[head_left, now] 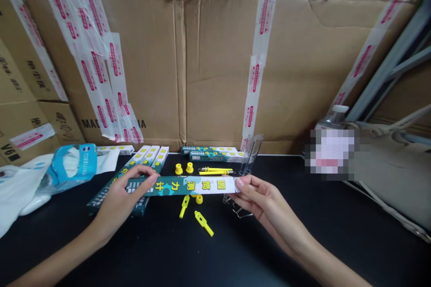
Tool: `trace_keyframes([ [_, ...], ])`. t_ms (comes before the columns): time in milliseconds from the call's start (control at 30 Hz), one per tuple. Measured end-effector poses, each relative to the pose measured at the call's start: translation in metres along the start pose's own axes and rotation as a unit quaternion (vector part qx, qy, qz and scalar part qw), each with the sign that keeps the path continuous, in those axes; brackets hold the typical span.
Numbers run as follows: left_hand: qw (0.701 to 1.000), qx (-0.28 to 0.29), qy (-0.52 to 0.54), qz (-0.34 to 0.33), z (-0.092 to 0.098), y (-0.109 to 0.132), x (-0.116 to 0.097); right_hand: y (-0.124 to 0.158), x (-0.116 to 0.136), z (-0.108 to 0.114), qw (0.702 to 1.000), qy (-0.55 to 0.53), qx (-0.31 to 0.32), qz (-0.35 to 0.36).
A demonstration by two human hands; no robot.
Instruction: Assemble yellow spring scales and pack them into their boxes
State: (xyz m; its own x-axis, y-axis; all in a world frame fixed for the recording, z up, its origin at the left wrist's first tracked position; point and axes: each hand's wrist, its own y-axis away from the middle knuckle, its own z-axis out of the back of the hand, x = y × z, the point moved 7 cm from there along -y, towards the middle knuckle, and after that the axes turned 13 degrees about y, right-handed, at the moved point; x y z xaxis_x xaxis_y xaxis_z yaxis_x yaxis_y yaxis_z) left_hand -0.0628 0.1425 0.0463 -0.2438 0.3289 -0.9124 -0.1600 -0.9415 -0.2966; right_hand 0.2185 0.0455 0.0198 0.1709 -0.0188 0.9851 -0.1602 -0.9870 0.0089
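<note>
A long, narrow green-and-white box with yellow characters is held level above the black table. My left hand grips its green end, thumb on top. At the white end, my right hand pinches it between thumb and fingers. Just beneath the box lie two yellow plastic pieces with slotted heads, one near its middle and another closer to me. Behind it stand two yellow caps and yellow rods with metal ends. Bent metal wire pieces lie partly hidden under my right hand.
Several similar boxes lie at the left, with more boxes at the back. Clear tubes stand behind my right hand. A tissue pack lies far left; a bottle and beige bag are right. Cardboard walls the back.
</note>
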Motion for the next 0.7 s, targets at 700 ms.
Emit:
trace_keyframes([
  [700, 0.997, -0.006, -0.005, -0.074, -0.002, 0.011, -0.021, 0.004, -0.002, -0.004, 0.999, -0.05, -0.002, 0.021],
])
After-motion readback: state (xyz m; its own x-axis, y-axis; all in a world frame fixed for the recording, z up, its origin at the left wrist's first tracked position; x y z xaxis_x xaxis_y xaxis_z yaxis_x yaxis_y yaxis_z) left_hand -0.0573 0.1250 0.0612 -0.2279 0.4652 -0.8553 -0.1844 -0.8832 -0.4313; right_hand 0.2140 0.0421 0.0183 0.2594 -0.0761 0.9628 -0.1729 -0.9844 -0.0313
